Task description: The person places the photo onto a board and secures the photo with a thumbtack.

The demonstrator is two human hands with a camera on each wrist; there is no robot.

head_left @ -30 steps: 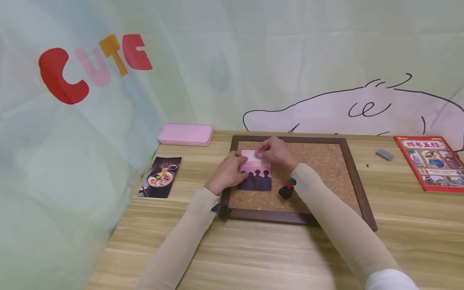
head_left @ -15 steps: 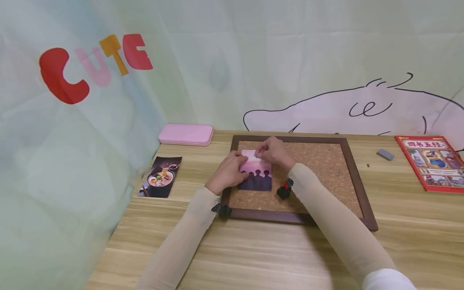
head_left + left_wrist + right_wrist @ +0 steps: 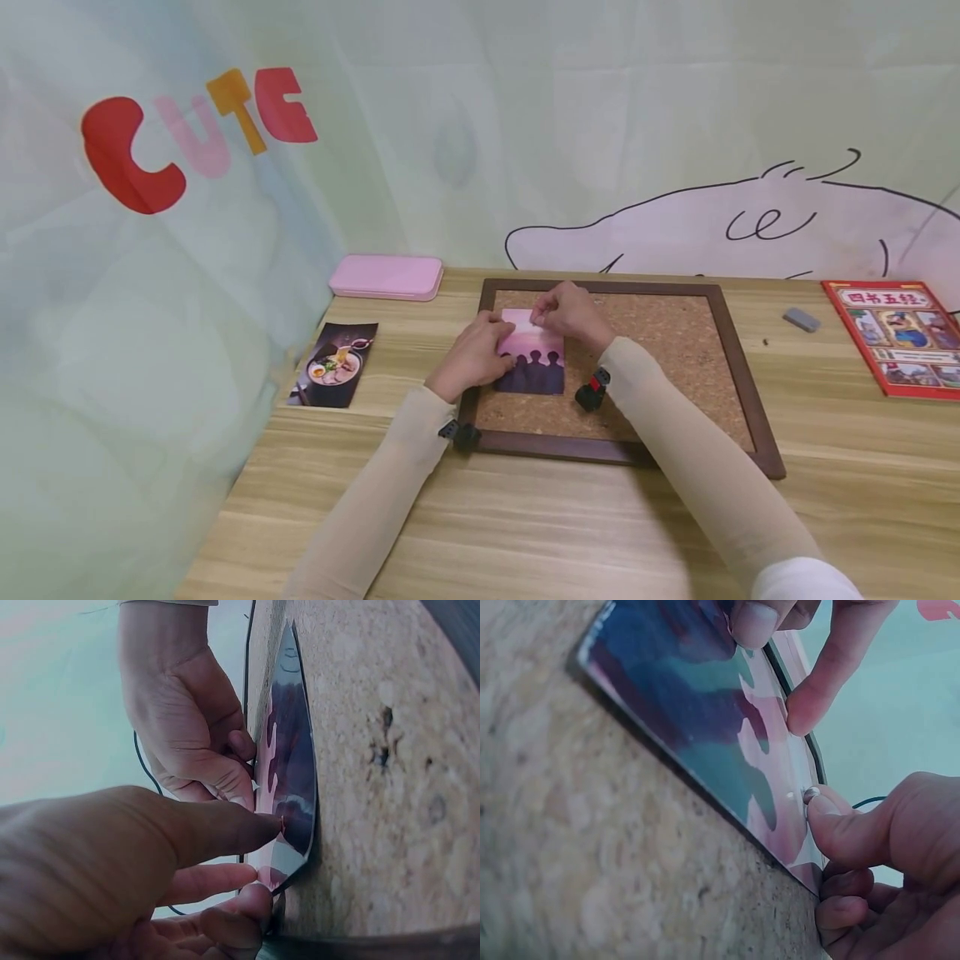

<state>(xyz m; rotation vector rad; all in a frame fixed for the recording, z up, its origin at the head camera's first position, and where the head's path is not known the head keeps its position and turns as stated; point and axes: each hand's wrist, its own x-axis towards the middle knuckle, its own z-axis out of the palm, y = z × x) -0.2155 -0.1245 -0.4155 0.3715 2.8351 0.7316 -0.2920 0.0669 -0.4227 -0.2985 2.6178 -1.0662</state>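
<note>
A photo (image 3: 534, 377) with dark figures against a pink sky lies on the left part of a cork board (image 3: 660, 358) with a dark brown frame. My left hand (image 3: 471, 354) rests on the photo's left side, thumb and fingers spread, fingertips pressing it down. At the photo's top edge my right hand (image 3: 572, 314) pinches a small silver pushpin (image 3: 811, 794) between thumb and index finger. In the right wrist view the pin's rounded head shows at the thumb tip, right at the photo's surface; its point is hidden. The photo's lower corner stands slightly off the cork.
A second photo, of a noodle bowl (image 3: 334, 367), lies on the wooden table (image 3: 540, 525) left of the board. Behind it sits a pink pencil case (image 3: 387, 277). A grey eraser (image 3: 802, 319) and a red-edged book (image 3: 896, 337) lie to the right. A printed cloth hangs behind.
</note>
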